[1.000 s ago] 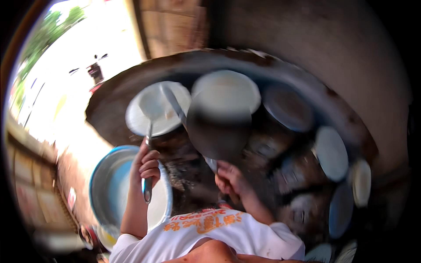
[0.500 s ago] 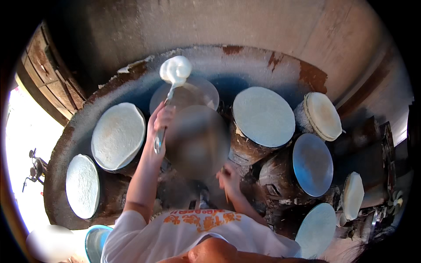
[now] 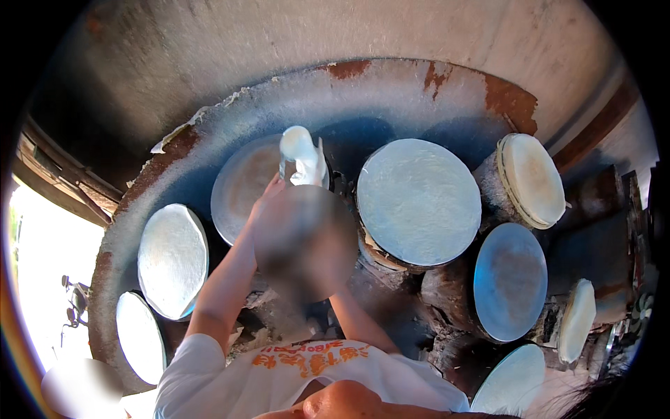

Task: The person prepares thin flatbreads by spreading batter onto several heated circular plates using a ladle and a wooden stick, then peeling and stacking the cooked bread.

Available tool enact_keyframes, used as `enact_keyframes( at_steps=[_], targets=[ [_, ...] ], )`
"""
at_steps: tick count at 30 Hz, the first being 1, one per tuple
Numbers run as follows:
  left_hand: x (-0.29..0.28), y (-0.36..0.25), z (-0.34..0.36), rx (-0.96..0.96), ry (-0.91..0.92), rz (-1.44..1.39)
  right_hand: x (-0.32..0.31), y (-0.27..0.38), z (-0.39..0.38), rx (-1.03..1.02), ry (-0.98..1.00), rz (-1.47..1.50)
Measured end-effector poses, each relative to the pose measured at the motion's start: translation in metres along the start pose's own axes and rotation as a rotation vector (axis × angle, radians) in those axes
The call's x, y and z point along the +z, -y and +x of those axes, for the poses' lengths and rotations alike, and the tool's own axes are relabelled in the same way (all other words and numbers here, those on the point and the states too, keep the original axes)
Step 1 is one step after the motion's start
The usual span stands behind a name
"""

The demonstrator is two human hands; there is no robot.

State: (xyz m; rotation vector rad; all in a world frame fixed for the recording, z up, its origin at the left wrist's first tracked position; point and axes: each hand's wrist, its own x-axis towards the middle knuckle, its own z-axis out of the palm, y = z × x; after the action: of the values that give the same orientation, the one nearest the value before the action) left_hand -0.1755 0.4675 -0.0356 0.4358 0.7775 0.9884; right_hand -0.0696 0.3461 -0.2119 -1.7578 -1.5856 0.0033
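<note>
My left hand [image 3: 268, 195] is closed around the handle of a metal ladle [image 3: 282, 168] over the round griddle [image 3: 239, 185] at the back left. Thick white batter [image 3: 296, 144] covers the ladle's bowl, and some hangs down just right of it. Beside that batter a thin, pale upright piece [image 3: 321, 155] shows; I cannot tell what it belongs to. My right forearm [image 3: 359, 321] reaches forward from the lower middle. A blurred round patch hides my right hand, so neither its fingers nor anything in them shows.
Round griddles stand around me. A large one [image 3: 419, 202] right of centre bears a thin pale layer, as does one [image 3: 173, 262] at left. A blue-grey griddle [image 3: 511, 283] looks bare. Flat pale rounds [image 3: 534, 181] top another at far right. A curved metal wall rises behind.
The ladle has come down and nearer, over the back-left griddle, and its batter now hangs lower. My right hand, earlier closed on a thin stick, has moved forward out of sight. The view has shifted.
</note>
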Motion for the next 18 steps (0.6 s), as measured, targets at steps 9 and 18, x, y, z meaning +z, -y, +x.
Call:
enact_keyframes(
  at_steps=[9, 18],
  targets=[
    [-0.056, -0.035, 0.056, -0.016, 0.187, 0.214, -0.021, 0.014, 0.027, -0.090, -0.107, -0.020],
    [-0.111, -0.047, 0.052, 0.468, -0.216, 1.686, -0.047, 0.047, 0.058, 0.266, 0.164, 0.158]
  ],
)
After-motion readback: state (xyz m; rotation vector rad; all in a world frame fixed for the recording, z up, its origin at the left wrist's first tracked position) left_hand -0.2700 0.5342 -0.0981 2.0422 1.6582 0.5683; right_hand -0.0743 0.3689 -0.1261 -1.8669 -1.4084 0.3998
